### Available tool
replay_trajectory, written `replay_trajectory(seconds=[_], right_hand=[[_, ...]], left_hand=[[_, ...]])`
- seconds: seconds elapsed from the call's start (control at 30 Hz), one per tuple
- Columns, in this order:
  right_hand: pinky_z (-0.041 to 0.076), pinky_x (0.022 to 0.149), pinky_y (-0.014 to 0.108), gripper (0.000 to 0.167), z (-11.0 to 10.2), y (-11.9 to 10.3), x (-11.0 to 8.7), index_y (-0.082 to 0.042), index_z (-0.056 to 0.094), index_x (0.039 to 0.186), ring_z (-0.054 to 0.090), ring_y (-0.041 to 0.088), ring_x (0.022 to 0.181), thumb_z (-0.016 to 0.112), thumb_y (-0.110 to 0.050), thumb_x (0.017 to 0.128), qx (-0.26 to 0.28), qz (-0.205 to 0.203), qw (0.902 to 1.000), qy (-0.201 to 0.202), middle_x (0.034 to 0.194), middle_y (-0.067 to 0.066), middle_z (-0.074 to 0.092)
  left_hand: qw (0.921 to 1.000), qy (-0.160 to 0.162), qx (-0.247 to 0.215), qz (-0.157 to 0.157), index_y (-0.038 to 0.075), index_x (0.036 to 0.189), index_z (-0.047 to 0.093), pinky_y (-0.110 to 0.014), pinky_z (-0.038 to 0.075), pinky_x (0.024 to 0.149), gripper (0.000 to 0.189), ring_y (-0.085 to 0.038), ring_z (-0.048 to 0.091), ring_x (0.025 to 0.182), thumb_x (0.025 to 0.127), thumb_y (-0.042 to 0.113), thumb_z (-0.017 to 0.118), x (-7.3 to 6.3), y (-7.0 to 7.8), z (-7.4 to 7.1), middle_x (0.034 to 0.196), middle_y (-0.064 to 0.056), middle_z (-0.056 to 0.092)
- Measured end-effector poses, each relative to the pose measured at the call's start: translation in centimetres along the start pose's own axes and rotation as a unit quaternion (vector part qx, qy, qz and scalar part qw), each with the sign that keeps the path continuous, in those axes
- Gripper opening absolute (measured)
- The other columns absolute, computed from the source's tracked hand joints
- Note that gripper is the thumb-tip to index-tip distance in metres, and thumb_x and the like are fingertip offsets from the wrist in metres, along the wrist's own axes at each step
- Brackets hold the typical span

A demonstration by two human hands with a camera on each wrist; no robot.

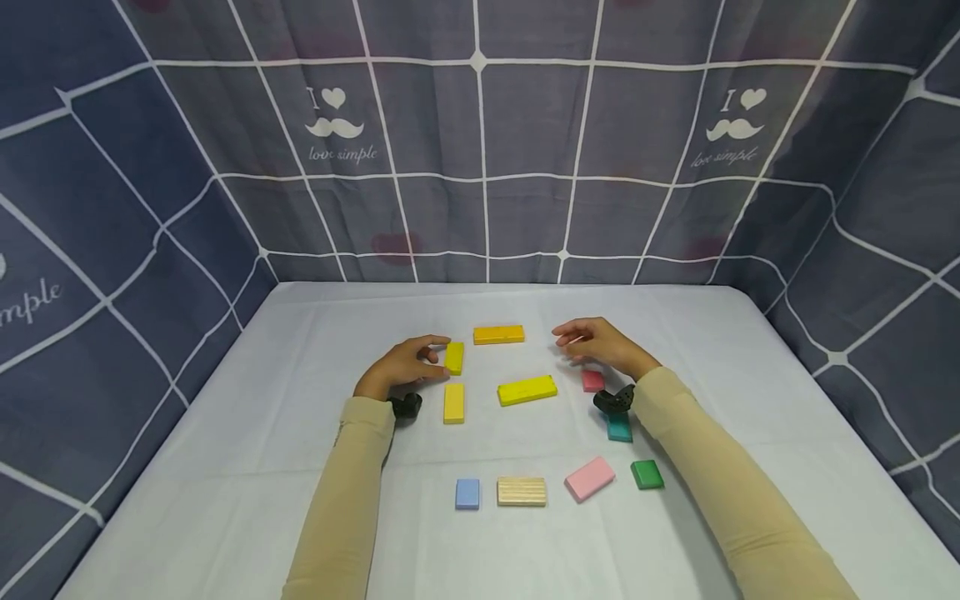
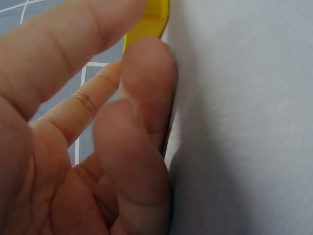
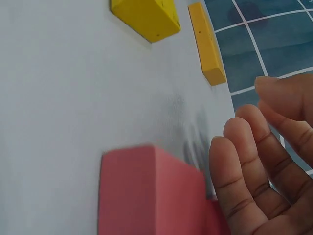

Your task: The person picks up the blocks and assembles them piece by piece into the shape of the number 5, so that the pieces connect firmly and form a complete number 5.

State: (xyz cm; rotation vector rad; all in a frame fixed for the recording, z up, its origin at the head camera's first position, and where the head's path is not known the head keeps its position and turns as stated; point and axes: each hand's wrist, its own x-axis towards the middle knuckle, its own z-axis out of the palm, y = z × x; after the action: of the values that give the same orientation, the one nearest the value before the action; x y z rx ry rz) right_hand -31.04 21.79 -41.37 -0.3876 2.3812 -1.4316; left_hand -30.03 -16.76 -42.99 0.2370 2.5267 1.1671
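Note:
My left hand (image 1: pixel 405 365) pinches a small yellow block (image 1: pixel 453 358) between thumb and forefinger, near the table surface. In the left wrist view, part of the yellow block (image 2: pixel 146 27) shows past the fingertips; the rest is hidden. Just below it lies another yellow block (image 1: pixel 453 403), lengthwise. My right hand (image 1: pixel 600 343) hovers with loosely bent fingers and holds nothing. Beneath its wrist is a red block (image 1: pixel 592 381), large in the right wrist view. Between the hands lie an orange-yellow block (image 1: pixel 498 334) at the back and a slightly slanted bright yellow block (image 1: pixel 527 390).
A teal block (image 1: pixel 619 427) sits partly under the right wrist's black camera (image 1: pixel 615 400). Nearer the front are a green block (image 1: pixel 647 474), a tilted pink block (image 1: pixel 589 479), a ridged wood-coloured block (image 1: pixel 521 492) and a blue block (image 1: pixel 467 494). Checked dark curtains (image 1: pixel 536 125) surround the white table (image 1: pixel 300 500).

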Motion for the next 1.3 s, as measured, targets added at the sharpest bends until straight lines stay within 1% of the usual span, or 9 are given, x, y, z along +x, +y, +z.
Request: replay_trajectory(seconds=[0.13,0.3,0.4,0.63,0.93,1.17,1.3], right_hand=[[0.061,0.09,0.031,0.047,0.4,-0.3,0.5,0.011,0.057,0.147,0.068,0.028,0.107,0.066,0.0,0.102,0.004,0.004,0.9999,-0.009,0.134,0.03,0.065],[0.06,0.088,0.027,0.047,0.8,-0.9,1.2,0.009,0.058,0.147,0.067,0.025,0.103,0.065,-0.001,0.102,0.006,0.017,0.9997,-0.017,0.134,0.029,0.065],[0.06,0.089,0.027,0.046,0.9,-1.1,1.6,0.01,0.057,0.148,0.067,0.023,0.103,0.066,-0.003,0.104,0.011,0.022,0.9994,-0.023,0.134,0.028,0.064],[0.06,0.09,0.026,0.045,1.3,-1.2,2.4,0.008,0.057,0.148,0.066,0.022,0.105,0.067,-0.004,0.106,0.025,0.044,0.9985,-0.019,0.132,0.024,0.064],[0.058,0.088,0.024,0.047,1.6,-1.4,3.4,0.009,0.055,0.15,0.063,0.021,0.103,0.067,-0.005,0.107,0.033,0.049,0.9981,-0.019,0.132,0.023,0.062],[0.059,0.089,0.025,0.046,2.1,-1.7,4.2,0.007,0.057,0.149,0.062,0.023,0.109,0.068,-0.005,0.106,0.043,0.059,0.9973,0.0,0.133,0.021,0.063],[0.059,0.09,0.026,0.046,2.3,-1.7,4.7,0.006,0.058,0.149,0.062,0.024,0.111,0.069,-0.005,0.106,0.046,0.065,0.9968,0.003,0.133,0.02,0.063]], left_hand=[[1.0,-0.001,0.001,0.003,0.013,0.158,0.056,-0.027,0.05,0.078,0.068,-0.023,0.057,0.096,0.096,0.02,0.085,-0.2,0.0,0.0,0.121,-0.012,0.063],[1.0,-0.001,-0.001,0.003,0.013,0.158,0.056,-0.027,0.05,0.079,0.068,-0.022,0.056,0.095,0.096,0.02,0.084,-0.3,0.1,-0.1,0.119,-0.011,0.062],[1.0,-0.003,-0.005,0.0,0.013,0.158,0.056,-0.027,0.051,0.078,0.068,-0.022,0.055,0.095,0.096,0.021,0.084,-0.4,0.3,-0.2,0.118,-0.01,0.06],[0.9999,-0.003,-0.013,-0.004,0.014,0.157,0.057,-0.027,0.051,0.078,0.068,-0.022,0.054,0.096,0.095,0.022,0.085,-0.4,0.2,-0.2,0.119,-0.01,0.059],[0.9999,-0.002,-0.012,-0.004,0.014,0.158,0.056,-0.027,0.05,0.079,0.068,-0.023,0.055,0.097,0.096,0.021,0.084,-0.3,0.2,-0.1,0.119,-0.01,0.06],[0.9997,0.004,-0.021,-0.009,0.016,0.157,0.058,-0.027,0.049,0.079,0.067,-0.022,0.054,0.097,0.095,0.02,0.085,-0.5,0.3,-0.1,0.12,-0.009,0.059],[0.9997,0.004,-0.023,-0.011,0.016,0.157,0.058,-0.027,0.049,0.078,0.068,-0.022,0.054,0.095,0.095,0.021,0.085,-0.6,0.3,-0.1,0.12,-0.009,0.059]])
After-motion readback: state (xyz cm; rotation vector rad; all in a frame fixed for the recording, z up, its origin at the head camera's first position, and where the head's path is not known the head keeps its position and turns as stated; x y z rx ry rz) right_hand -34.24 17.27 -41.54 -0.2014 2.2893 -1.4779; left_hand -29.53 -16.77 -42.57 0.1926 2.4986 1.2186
